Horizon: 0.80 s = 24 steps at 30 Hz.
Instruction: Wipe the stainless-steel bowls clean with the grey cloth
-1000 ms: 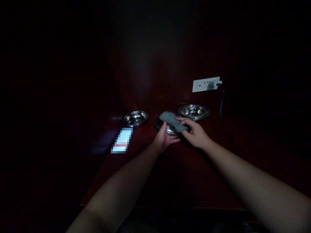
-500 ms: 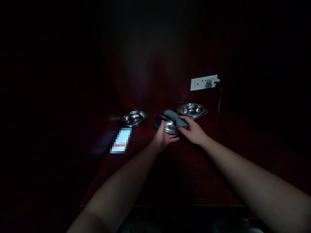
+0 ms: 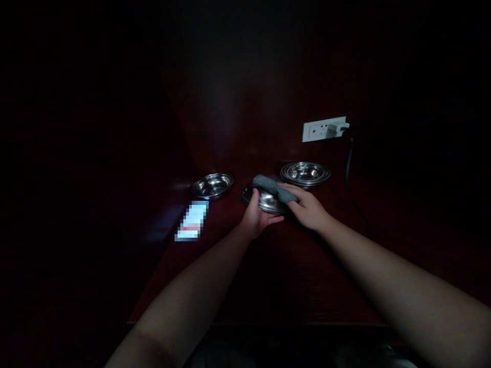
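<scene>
My left hand [image 3: 256, 219] grips a shiny metal bowl [image 3: 269, 203], its thumb over the outside and its fingers underneath. The bowl is tipped with its rounded underside facing up, held above the dark red table [image 3: 291, 281]. In my right hand [image 3: 307, 205] is a folded grey-green cloth [image 3: 269, 184], pressed against the upturned side of the bowl. Part of the bowl is hidden by the cloth and by my left thumb.
Another metal bowl [image 3: 213, 186] stands at the left, near a glowing, pixelated phone [image 3: 192, 221]. Nested metal bowls [image 3: 305, 174] stand at the back right. Above them, a wall socket [image 3: 318, 131] holds a plug with a dark cable [image 3: 348, 163] hanging down.
The cloth has slid slightly left across the bowl, and my right hand's fingers have stretched further over it. My left hand keeps its hold on the bowl.
</scene>
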Tool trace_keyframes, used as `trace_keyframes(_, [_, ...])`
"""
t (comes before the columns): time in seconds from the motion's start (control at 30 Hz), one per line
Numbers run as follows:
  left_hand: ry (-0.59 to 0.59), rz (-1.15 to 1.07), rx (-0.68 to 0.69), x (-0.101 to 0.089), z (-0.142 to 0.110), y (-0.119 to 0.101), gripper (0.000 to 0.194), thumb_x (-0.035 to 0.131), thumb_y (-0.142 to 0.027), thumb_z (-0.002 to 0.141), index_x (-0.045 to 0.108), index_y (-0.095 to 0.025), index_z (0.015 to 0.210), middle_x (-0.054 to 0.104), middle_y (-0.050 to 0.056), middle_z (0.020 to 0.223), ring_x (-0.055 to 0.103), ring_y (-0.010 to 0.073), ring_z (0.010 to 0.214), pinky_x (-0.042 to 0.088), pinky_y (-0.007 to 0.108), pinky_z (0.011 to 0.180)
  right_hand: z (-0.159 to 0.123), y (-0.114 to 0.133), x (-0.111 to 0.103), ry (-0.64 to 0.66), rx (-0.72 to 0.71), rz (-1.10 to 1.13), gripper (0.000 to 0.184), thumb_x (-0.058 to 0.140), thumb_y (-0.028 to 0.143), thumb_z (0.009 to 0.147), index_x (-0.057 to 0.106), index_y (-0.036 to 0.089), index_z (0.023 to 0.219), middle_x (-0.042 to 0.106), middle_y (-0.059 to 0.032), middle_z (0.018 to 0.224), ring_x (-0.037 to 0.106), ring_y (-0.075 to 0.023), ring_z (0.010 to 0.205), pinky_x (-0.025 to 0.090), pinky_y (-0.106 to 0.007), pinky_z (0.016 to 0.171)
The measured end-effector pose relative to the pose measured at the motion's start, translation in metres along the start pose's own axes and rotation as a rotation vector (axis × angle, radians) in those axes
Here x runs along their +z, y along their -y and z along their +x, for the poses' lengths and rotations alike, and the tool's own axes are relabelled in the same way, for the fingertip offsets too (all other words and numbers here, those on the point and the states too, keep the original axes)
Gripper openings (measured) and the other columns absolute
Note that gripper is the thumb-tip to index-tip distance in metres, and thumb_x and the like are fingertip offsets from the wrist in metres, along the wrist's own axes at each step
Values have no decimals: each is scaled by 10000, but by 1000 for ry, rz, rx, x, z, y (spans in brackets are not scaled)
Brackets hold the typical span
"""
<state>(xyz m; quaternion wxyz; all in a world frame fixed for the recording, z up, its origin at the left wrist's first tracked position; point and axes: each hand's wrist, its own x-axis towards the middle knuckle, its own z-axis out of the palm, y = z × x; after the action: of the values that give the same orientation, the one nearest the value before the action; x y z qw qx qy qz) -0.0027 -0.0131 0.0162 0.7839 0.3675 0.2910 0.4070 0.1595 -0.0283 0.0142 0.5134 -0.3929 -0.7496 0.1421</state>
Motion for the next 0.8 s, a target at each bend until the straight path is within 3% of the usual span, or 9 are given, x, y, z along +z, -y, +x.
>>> trace_keyframes(0.3, [16,-14,3,-3,1,2,681,278,-655,865,518,-172,1282,588,168,1276,590,307,1118,484,465,874,1,-9,2,-33,114,-36,390,476,414,893,626,211,1190,610,-83,1274,544,-245,1200,370,-450,1076])
trace_keyframes(0.6, [-19,10,-7,1,0,0,690,230,-646,877,520,-171,1285,590,169,1271,611,306,1075,499,462,847,1,-1,-1,12,12,3,375,460,403,904,634,214,1178,612,-80,1273,531,-235,1217,361,-442,1083])
trace_keyframes(0.8, [-2,17,1,0,1,1,689,244,-656,870,521,-178,1282,591,166,1272,596,303,1107,493,458,863,1,-7,1,-24,103,-20,370,475,400,891,631,225,1177,609,-69,1275,536,-251,1209,361,-456,1082])
